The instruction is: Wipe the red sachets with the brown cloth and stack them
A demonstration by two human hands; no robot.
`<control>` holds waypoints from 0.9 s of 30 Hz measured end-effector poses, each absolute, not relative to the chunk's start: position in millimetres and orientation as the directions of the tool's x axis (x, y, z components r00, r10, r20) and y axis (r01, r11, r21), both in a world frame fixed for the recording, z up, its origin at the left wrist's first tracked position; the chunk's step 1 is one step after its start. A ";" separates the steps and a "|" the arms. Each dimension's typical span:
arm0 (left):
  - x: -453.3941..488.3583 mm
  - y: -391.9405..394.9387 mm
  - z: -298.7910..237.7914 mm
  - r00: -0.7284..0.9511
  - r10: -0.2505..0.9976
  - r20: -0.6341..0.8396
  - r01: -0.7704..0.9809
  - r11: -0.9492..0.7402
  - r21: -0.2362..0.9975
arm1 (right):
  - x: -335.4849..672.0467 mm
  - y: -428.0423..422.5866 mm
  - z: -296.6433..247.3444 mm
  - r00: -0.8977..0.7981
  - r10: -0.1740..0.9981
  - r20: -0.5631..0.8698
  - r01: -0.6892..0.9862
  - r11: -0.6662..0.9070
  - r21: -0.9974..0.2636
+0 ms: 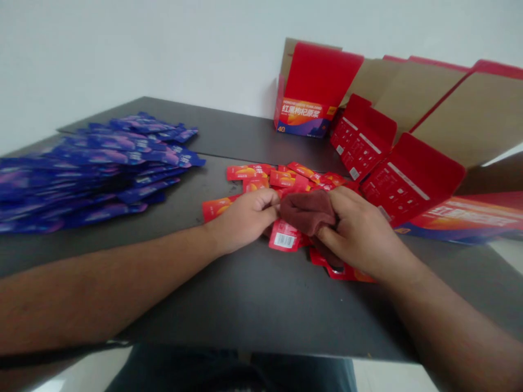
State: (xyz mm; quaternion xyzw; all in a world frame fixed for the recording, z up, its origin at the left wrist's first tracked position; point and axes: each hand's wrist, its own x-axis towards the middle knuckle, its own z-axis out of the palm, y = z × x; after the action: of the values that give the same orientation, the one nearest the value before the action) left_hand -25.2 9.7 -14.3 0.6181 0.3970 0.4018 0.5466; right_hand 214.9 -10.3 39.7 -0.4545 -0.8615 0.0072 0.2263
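Observation:
My right hand (pixel 362 231) grips a folded brown cloth (pixel 305 211) over a heap of red sachets (pixel 251 172) on the dark table. Beside the cloth, the fingers of my left hand (pixel 247 218) are closed in a pinch at the edge of a red sachet; the cloth and fingers hide part of it. A sachet with a white barcode label (pixel 285 238) shows just below the cloth. More red sachets lie under my right hand, partly covered by it.
On the left, a big pile of blue-purple sachets (pixel 102 158) spreads over the dark table (pixel 229 305). Red cartons with raised flaps stand along the right: one printed carton (pixel 304 117) at the back, others (pixel 408 179) nearer. A white wall rises behind.

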 end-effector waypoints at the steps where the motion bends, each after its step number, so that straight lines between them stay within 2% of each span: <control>1: -25.0 10.4 -14.2 0.343 0.936 0.074 0.063 -0.102 0.993 | 214.7 -11.8 39.1 -0.539 0.773 0.336 0.759 0.618 -0.204; 4: -24.7 13.5 -16.3 0.317 0.937 0.144 0.092 -0.182 0.979 | 215.8 -14.8 37.9 -0.674 0.681 0.287 0.672 0.726 -0.145; 10: -23.2 14.3 -19.9 0.387 0.918 0.085 -0.005 -0.090 0.996 | 219.9 -7.6 37.7 -0.487 0.743 0.459 0.792 0.598 -0.127; 16: -25.6 14.0 -14.7 0.343 0.923 0.172 0.084 -0.212 0.974 | 215.0 -14.6 36.3 -0.712 0.636 0.297 0.639 0.763 -0.100; 22: -24.8 14.9 -19.3 0.377 0.921 0.100 0.021 -0.117 0.993 | 220.7 -6.8 37.0 -0.495 0.744 0.449 0.786 0.603 -0.132; 27: -25.9 13.1 -16.1 0.334 0.929 0.159 0.075 -0.194 0.978 | 217.2 -13.0 39.0 -0.705 0.649 0.285 0.653 0.751 -0.095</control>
State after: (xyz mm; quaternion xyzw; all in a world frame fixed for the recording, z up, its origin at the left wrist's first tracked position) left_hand -25.9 13.1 -16.1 0.6450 0.3893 0.4257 0.5012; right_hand 217.2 -13.0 39.0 -0.3526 -0.9234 -0.0065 0.1517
